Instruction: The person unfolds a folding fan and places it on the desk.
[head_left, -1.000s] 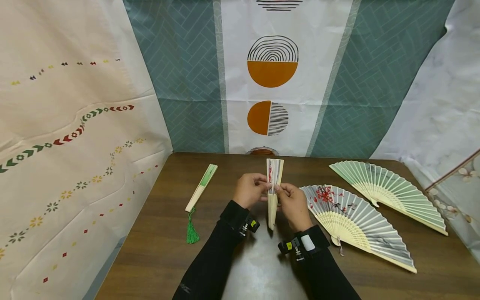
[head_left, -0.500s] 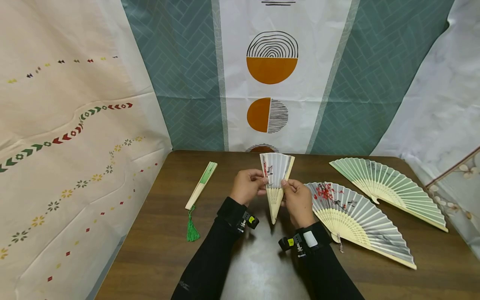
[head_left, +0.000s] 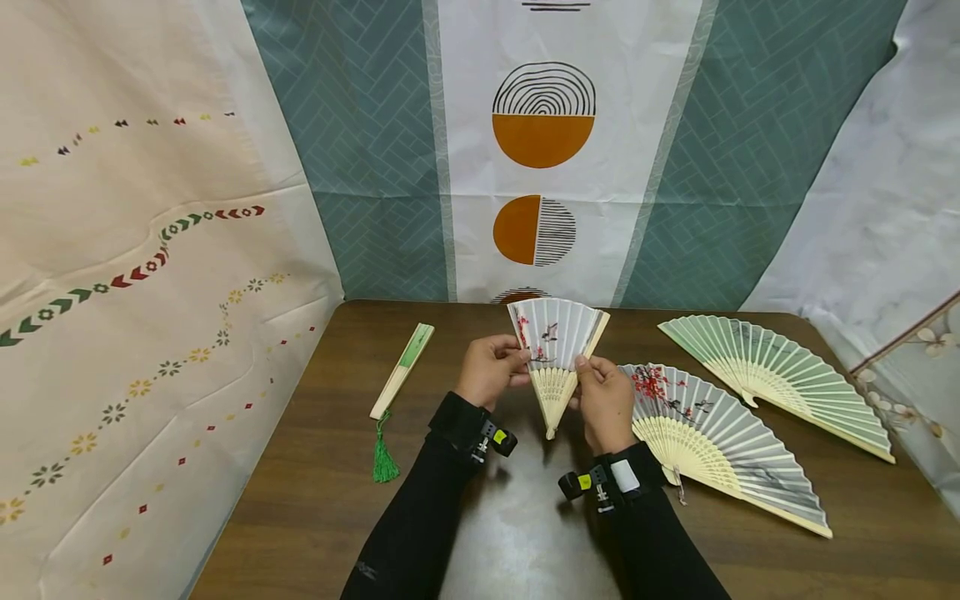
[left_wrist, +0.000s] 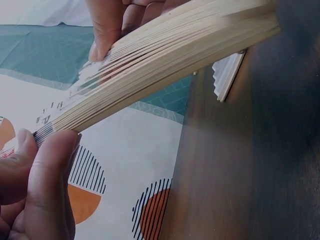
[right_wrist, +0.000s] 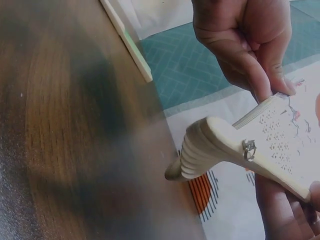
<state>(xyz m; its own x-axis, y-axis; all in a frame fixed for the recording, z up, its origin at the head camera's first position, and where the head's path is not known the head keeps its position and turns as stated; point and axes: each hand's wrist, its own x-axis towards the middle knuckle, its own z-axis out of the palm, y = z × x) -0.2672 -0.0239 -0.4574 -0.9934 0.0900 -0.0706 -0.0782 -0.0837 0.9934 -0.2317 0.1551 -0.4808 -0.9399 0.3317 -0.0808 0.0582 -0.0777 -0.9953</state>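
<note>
Where the two black sleeves (head_left: pixel 408 521) enter at the bottom, the forearms are cut off by the frame; each wrist carries one small camera, two in all. Beyond them, two bare hands share one white folding fan (head_left: pixel 564 332), held up off the wooden table (head_left: pixel 300 500) near its far edge and partly spread, pivot end toward the person. The left hand (head_left: pixel 486 371) pinches its left edge between thumb and fingers; the right hand (head_left: pixel 606 404) pinches the right guard stick. In the right wrist view one metal rivet (right_wrist: pixel 249 150) shows at the pivot, while most of the right hand is cut off; the fan's ribs overlap too closely to count.

Three more fans lie on the table — four altogether. To the left is one closed green fan (head_left: pixel 402 372) with one green tassel (head_left: pixel 386 462). To the right are two spread ones: a white plum-blossom fan (head_left: pixel 712 442), its left corner hidden behind the right hand, and, farther off, a pale green fan (head_left: pixel 787 379), its printed motif hard to make out. Three hangings stand behind and beside — the teal-and-white cloth (head_left: pixel 375 167) has its lowest circle cut off by the table edge.
</note>
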